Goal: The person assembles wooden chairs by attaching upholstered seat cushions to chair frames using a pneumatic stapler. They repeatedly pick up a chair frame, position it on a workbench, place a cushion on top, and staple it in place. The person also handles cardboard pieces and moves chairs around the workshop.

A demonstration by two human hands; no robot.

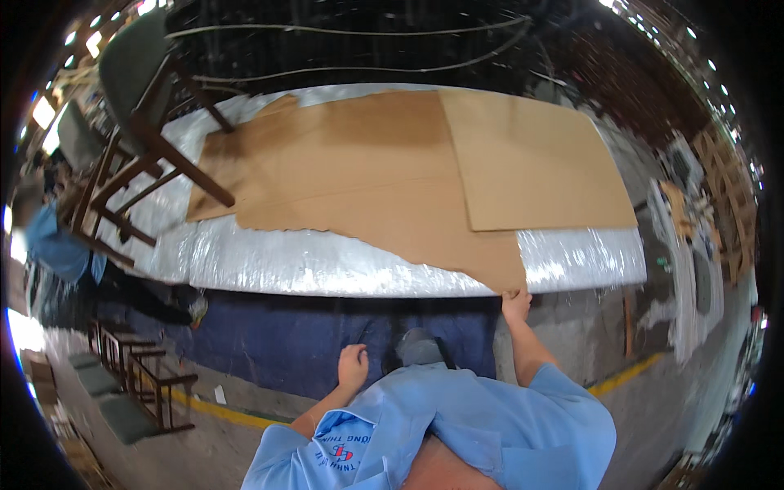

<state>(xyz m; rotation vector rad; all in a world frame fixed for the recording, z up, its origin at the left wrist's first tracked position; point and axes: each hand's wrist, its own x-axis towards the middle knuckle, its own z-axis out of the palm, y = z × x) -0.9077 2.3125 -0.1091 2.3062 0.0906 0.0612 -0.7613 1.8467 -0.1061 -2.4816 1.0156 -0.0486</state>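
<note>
Down at the near edge of the work table point(269, 265), my right hand point(515, 304) reaches forward with its fingers closed in a pinch on the lowest corner of the torn brown cardboard sheet point(359, 180). That sheet lies flat across the table's crinkled silvery plastic wrapping, its near edge ragged. A second, squarer cardboard sheet point(535, 159) overlaps it on the right side, lying on top. My left hand point(353, 365) hangs low in front of me, well apart from the table, fingers curled together into a loose fist, holding nothing that I can see. At the far left, a wooden chair point(139, 122) with green padding stands on the table, its legs touching the wrapped surface. Below the table hangs a dark blue tarp point(286, 335). More chair frames point(135, 380) sit on the floor at left.
</note>
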